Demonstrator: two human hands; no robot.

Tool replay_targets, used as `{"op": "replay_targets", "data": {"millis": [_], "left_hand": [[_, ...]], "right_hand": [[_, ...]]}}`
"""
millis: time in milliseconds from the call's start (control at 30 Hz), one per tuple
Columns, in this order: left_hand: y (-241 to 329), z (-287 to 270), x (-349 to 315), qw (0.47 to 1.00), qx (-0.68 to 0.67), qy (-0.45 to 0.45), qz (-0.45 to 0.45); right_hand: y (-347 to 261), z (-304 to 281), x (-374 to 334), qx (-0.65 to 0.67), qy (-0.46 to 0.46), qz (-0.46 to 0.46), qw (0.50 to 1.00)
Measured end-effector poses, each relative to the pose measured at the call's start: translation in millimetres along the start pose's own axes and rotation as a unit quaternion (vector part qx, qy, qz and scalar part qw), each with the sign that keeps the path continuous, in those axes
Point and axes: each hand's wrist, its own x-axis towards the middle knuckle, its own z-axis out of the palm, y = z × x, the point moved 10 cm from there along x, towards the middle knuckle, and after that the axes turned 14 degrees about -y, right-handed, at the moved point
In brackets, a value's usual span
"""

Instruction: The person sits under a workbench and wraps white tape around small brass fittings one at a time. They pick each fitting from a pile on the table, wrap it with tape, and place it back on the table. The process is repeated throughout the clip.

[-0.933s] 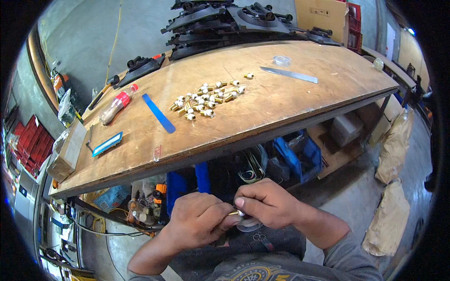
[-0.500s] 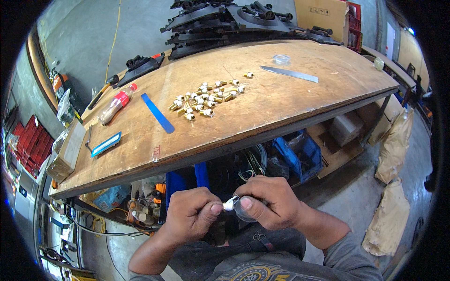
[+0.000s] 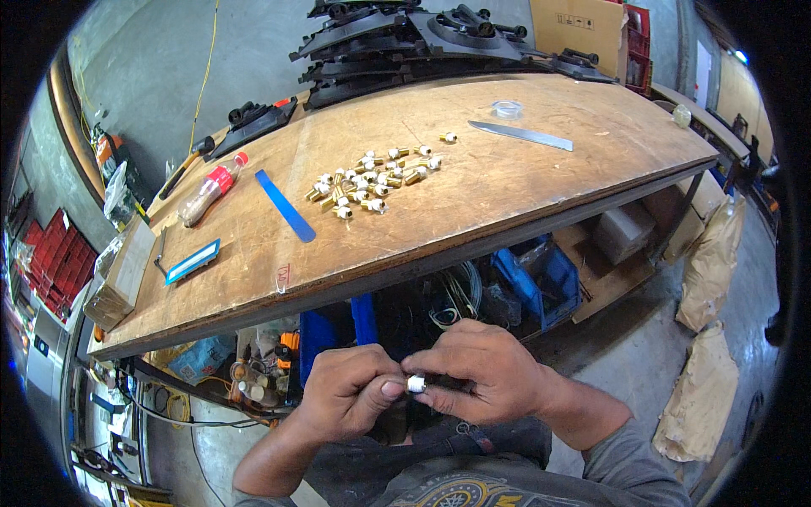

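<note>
Between my two hands, in front of my body and below the table's front edge, is a small brass fitting (image 3: 416,384) with a white-wrapped end. My left hand (image 3: 348,390) is closed, its thumb and curled fingers pinching the fitting, whose brass part they mostly hide. The thumb and forefinger of my right hand (image 3: 483,372) close around the white end from the other side. Whatever else sits in the right palm is hidden. On the table lies a loose cluster of similar brass fittings with white ends (image 3: 372,179), and a single fitting (image 3: 448,137) rests apart from them.
Around the cluster on the wooden table (image 3: 507,194) lie a blue strip (image 3: 285,205), a metal blade (image 3: 521,134), a clear round spool (image 3: 507,108), a plastic bottle (image 3: 213,190) and a hammer (image 3: 186,167). Black parts (image 3: 397,51) are stacked behind. Blue bins (image 3: 541,283) sit underneath.
The clear round spool seen in my right hand is out of sight now. My right fingers have shifted left onto the fitting's white end, which has turned to face me. The left hand barely moved.
</note>
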Motion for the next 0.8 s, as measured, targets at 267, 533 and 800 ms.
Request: {"op": "replay_targets", "data": {"millis": [267,533,800], "left_hand": [[13,-1,-2,0.998,-0.024,0.002,0.066],[16,-11,-10,0.993,-0.009,0.069,0.093],[12,-18,-16,0.986,0.037,0.146,0.078]], "right_hand": [[-11,-5,-5,-0.040,0.048,-0.060,0.996],[-12,1,-6,-0.024,0.053,-0.064,0.996],[-10,11,-5,0.010,0.029,-0.068,0.997]]}}
